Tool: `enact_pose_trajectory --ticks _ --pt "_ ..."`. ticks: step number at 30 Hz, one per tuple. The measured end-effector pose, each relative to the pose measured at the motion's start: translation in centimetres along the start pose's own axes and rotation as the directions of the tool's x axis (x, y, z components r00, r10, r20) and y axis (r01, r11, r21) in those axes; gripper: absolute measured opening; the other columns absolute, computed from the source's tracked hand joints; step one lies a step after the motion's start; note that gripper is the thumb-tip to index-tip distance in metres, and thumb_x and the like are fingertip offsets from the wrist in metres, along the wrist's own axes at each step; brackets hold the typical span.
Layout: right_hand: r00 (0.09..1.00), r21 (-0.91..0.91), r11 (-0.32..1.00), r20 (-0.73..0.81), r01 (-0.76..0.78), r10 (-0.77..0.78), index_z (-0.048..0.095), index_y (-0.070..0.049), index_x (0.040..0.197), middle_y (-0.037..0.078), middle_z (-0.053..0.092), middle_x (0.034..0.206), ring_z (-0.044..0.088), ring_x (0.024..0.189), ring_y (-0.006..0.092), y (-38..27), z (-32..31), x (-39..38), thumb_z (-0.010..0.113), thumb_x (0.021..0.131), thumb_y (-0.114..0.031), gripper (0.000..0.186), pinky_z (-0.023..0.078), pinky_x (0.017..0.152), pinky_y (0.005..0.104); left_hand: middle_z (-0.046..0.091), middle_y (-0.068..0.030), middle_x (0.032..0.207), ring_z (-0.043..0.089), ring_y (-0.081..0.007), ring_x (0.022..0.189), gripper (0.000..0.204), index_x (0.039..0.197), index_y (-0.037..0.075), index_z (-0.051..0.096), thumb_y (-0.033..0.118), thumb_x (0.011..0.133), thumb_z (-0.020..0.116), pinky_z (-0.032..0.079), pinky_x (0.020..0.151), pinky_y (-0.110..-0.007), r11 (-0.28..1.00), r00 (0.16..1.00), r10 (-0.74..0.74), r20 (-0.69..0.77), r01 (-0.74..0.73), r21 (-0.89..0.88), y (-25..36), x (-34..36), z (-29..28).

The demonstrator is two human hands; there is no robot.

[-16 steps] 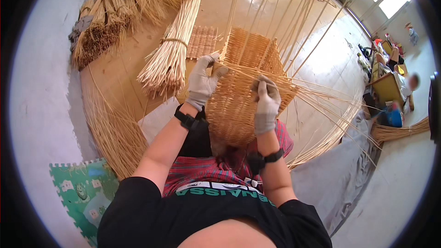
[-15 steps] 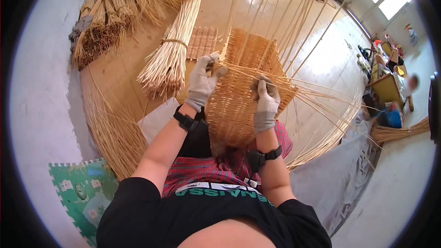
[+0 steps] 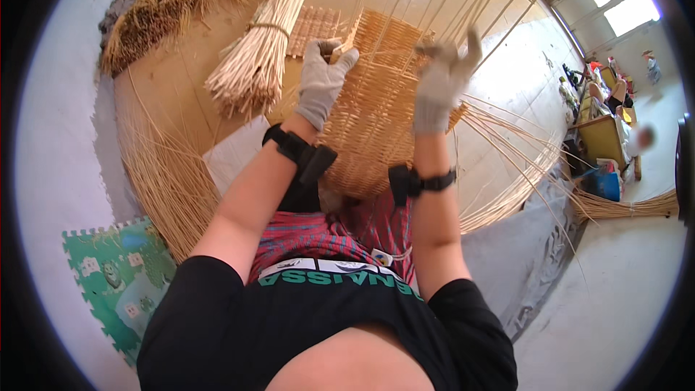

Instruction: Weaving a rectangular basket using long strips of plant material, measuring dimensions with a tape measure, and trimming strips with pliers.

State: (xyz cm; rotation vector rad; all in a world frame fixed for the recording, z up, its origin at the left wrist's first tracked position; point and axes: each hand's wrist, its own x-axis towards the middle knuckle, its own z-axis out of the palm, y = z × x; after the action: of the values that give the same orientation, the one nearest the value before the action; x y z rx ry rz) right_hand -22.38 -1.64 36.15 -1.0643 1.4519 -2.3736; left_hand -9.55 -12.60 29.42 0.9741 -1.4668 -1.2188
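Observation:
A partly woven wicker basket [image 3: 365, 127] leans upright against my lap, its tall uncut stakes [image 3: 394, 0] rising from the upper edge. My left hand [image 3: 323, 80], in a pale work glove, pinches the basket's upper left corner, thumb on the near side. Over the upper right edge, my right hand [image 3: 441, 80], gloved too, is raised and blurred by motion. Its fingers look spread, and I see nothing held in them. Loose weaving strands [image 3: 499, 130] fan out to the right from the basket's right corner.
A tied bundle of pale rods [image 3: 264, 43] and a flat woven panel [image 3: 313, 29] lie on the floor beyond. More bundles [image 3: 156, 22] stand at the far left. Long loose rods [image 3: 159, 166] spread at the left, near a green foam mat [image 3: 119, 275]. A person sits far right.
My right hand has lifted off the basket's front edge and moved up and right, its fingers spreading. The left hand keeps its pinch on the left corner. The whole view has shifted slightly.

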Motion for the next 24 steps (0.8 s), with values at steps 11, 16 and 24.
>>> enact_pose_trajectory --ticks 11,16,24 --pt "0.897 -0.724 0.576 -0.136 -0.38 0.421 0.06 -0.001 0.126 0.017 0.071 0.116 0.07 0.106 0.0309 4.6 -15.2 -11.4 0.067 0.092 -0.018 0.039 0.054 0.091 0.0379 0.068 -0.0152 0.12 0.064 -0.0229 0.107 0.066 0.132 -0.004 0.055 0.034 0.086 0.082 0.049 0.096 -0.035 0.979 0.974 -0.15 0.172 0.121 0.164 -2.3 -5.0 -2.1" --pt "0.912 -0.794 0.51 -0.127 -0.33 0.391 0.057 -0.001 0.134 0.022 0.07 0.12 0.068 0.111 0.0353 2.4 -14.4 -9.6 0.07 0.088 -0.021 0.051 0.052 0.096 0.0399 0.064 -0.0214 0.133 0.062 -0.0292 0.121 0.064 0.142 -0.004 0.051 0.022 0.089 0.075 0.047 0.104 -0.036 0.991 0.953 -0.093 0.287 0.059 0.124 -0.9 -3.2 -3.2" --pt "0.968 -0.942 0.334 0.062 -0.023 0.243 0.059 -0.002 0.135 0.02 0.066 0.13 0.063 0.12 0.0352 -3.4 -11.8 -7.1 0.071 0.09 -0.022 0.051 0.049 0.102 0.043 0.065 -0.0148 0.129 0.059 -0.0314 0.124 0.069 0.145 0.011 0.048 0.021 0.085 0.081 0.04 0.113 -0.041 0.849 0.98 0.144 0.136 -0.193 0.491 0.6 -1.9 -1.3"
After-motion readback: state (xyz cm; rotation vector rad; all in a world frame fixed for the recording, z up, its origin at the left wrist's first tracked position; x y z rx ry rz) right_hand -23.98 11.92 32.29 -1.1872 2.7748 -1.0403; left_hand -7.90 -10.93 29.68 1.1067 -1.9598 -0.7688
